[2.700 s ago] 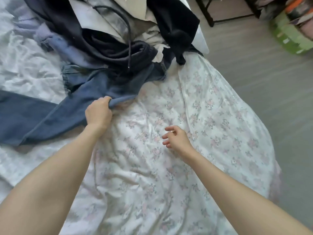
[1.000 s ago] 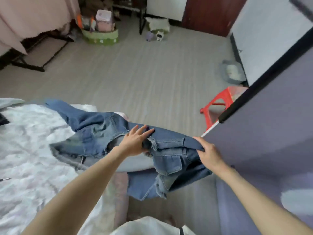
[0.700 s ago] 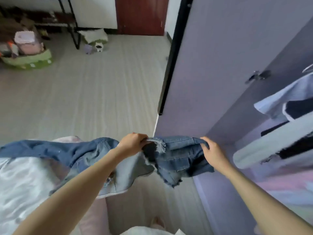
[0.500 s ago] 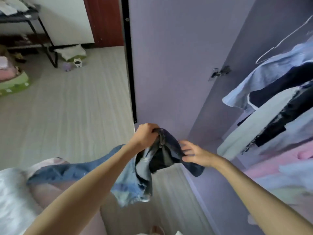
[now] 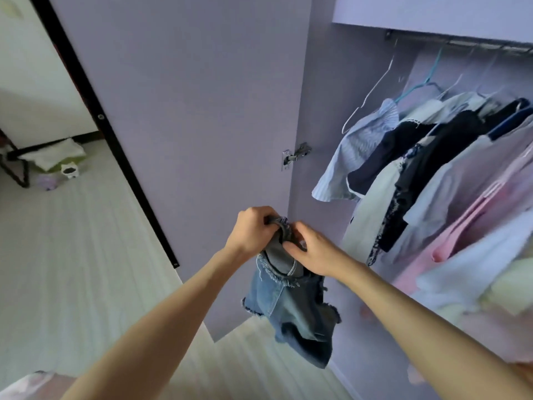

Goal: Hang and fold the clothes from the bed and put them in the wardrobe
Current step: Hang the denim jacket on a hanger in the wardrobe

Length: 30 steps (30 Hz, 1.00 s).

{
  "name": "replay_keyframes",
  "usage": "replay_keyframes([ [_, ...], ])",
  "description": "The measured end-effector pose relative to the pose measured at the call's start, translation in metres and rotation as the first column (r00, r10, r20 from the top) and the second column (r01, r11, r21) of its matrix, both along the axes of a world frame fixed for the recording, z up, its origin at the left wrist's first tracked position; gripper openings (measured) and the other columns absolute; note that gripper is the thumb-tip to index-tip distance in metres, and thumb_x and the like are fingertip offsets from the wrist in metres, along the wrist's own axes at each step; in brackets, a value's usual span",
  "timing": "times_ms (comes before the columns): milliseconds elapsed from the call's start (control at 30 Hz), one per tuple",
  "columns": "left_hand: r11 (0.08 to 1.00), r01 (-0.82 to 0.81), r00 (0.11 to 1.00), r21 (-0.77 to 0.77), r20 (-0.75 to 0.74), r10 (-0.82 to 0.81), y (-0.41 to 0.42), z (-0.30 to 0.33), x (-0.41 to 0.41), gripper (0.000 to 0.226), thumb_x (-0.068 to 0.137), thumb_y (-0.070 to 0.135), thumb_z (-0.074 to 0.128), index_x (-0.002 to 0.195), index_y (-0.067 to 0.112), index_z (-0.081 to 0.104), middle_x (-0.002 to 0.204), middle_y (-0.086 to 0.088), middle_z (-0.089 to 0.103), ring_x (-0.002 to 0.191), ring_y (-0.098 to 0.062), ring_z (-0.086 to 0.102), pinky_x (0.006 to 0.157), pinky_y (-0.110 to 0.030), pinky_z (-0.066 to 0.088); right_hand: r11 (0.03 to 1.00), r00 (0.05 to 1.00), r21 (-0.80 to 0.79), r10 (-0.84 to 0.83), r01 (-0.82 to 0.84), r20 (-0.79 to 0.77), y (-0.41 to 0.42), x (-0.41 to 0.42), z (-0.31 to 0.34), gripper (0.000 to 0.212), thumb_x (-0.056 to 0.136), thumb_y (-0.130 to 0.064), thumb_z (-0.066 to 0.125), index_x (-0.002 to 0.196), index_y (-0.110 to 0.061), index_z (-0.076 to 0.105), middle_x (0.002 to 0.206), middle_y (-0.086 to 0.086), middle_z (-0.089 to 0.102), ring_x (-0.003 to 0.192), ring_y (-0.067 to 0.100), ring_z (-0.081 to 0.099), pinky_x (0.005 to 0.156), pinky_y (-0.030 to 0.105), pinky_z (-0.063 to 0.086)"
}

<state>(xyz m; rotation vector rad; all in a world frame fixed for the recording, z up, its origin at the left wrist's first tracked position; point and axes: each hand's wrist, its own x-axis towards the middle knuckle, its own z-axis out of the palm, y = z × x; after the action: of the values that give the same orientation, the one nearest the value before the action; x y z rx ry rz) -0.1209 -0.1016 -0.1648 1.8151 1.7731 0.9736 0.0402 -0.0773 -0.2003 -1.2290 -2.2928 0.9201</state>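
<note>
A frayed blue denim garment (image 5: 291,310) hangs bunched in front of the open lilac wardrobe. My left hand (image 5: 253,232) grips its top edge in a fist. My right hand (image 5: 308,249) pinches the same bunched edge right beside it, fingers curled on the cloth. The rest of the denim dangles below both hands, above the floor. Inside the wardrobe (image 5: 320,111) a rail (image 5: 461,43) carries several hung clothes (image 5: 427,174) and a bare white hanger (image 5: 372,96).
The wardrobe door (image 5: 196,111) stands open to the left, with a hinge (image 5: 295,158) at its inner edge. Pale plank floor (image 5: 75,255) lies left and below. A black rack leg and small items (image 5: 57,168) sit at far left. The bed's corner (image 5: 31,385) shows bottom left.
I have turned from the bed to the wardrobe, lifting the denim clear of the bed. Both hands have come together on its top edge, and the garment now hangs in front of the wardrobe.
</note>
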Motion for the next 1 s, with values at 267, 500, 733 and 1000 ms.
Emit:
replay_keyframes([
  [267,0.988,0.065,0.998,0.144,0.010,-0.067,0.051,0.013,0.009,0.011,0.088,0.018,0.061,0.089,0.008,0.065,0.076,-0.006,0.066,0.071,-0.026,0.054,0.062,-0.022,0.035,0.868,0.948,0.387,-0.254,0.311,-0.192,0.027,0.015,0.048,0.019,0.097,-0.004,0.040,0.081,0.002,0.048,0.059,-0.004,0.034,0.057,0.017,0.031,0.058,0.026,0.025],
  [500,0.991,0.133,0.979,-0.011,-0.152,-0.133,0.086,-0.003,-0.012,0.021,0.089,0.014,0.047,0.070,0.012,0.038,0.064,-0.009,0.048,0.068,-0.037,0.047,0.058,-0.034,0.033,0.760,0.850,0.408,-0.358,0.506,-0.387,0.051,0.025,0.085,0.019,0.098,-0.003,0.037,0.084,0.004,0.049,0.062,-0.007,0.031,0.054,0.006,0.033,0.055,0.017,0.027],
  [733,0.963,0.258,0.963,0.075,-0.095,-0.250,0.131,0.059,-0.034,0.034,0.091,0.023,0.057,0.063,0.006,0.049,0.057,-0.007,0.046,0.063,-0.028,0.035,0.056,-0.028,0.023,0.687,0.767,0.342,-0.559,0.641,-0.315,0.080,0.046,0.078,0.023,0.097,-0.004,0.038,0.075,0.000,0.044,0.063,0.003,0.034,0.059,0.013,0.031,0.057,0.030,0.023],
  [1000,0.953,0.154,0.985,0.262,-0.112,-0.129,0.176,0.099,-0.008,0.017,0.091,0.025,0.056,0.094,0.012,0.066,0.088,-0.013,0.068,0.089,-0.038,0.058,0.075,-0.039,0.048,0.759,0.758,0.566,-0.564,0.321,0.326,0.154,0.060,0.089,0.042,0.089,-0.006,0.041,0.129,-0.017,0.050,0.131,0.003,0.049,0.124,0.020,0.042,0.097,0.033,0.033],
])
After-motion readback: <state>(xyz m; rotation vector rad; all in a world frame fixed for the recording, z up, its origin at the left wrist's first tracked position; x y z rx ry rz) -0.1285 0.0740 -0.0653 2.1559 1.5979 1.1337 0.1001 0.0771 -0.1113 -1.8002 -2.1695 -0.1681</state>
